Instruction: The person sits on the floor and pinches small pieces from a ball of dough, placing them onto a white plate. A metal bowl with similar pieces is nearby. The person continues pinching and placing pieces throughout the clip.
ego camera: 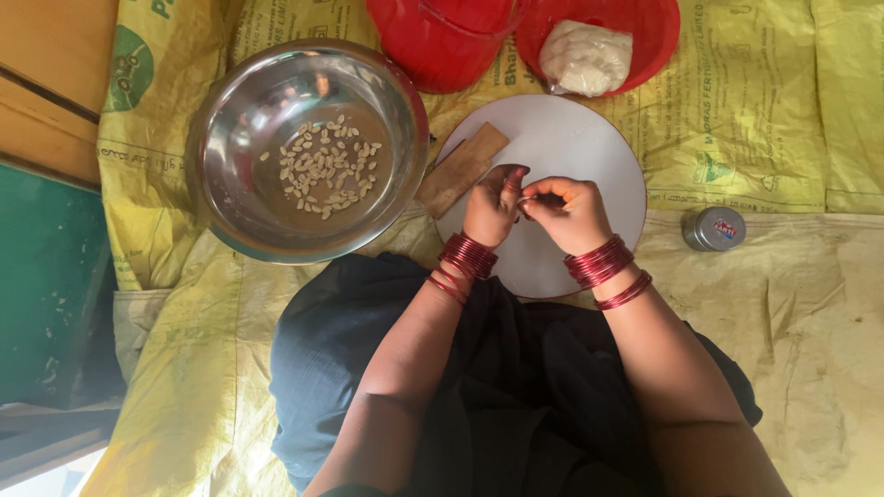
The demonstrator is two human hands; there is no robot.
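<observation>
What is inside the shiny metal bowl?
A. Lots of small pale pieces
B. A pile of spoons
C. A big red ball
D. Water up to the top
A: the steel bowl holds a scatter of small pale pieces across its bottom, while both hands work over the white round board beside it.

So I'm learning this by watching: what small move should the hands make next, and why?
Probably carry the tiny pale piece pinched between the left hand and right hand over to the round steel bowl. Many small pale pieces already lie there, and the round white board beneath is bare.
</observation>
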